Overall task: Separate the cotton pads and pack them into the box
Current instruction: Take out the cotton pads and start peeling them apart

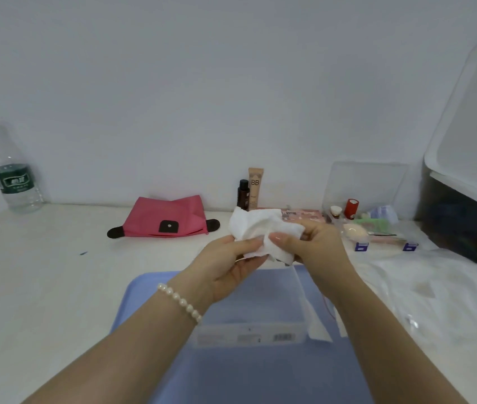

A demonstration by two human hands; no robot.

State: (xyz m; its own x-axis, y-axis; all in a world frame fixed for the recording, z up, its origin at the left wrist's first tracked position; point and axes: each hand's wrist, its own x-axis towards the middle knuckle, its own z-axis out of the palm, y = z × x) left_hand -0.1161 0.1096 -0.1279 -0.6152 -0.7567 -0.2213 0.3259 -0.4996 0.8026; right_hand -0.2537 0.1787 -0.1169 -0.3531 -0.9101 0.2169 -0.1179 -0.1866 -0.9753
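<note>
A bunch of white cotton pads (256, 228) is held up between both hands above the table. My left hand (231, 266) grips the lower left of the bunch with its thumb on top. My right hand (316, 243) pinches the right side with thumb and fingers. Below the hands a clear plastic box (248, 330) with a barcode label stands on a blue tray (149, 290). A loose white pad (317, 322) lies at the box's right side.
A pink pouch (167, 218) lies behind the tray, a water bottle (10, 170) at far left. Cosmetic tubes (250, 189) and a clear organiser (365, 199) of small items stand at the back right. Crumpled clear plastic bag (435, 290) lies right; a white bin (470, 170) beyond.
</note>
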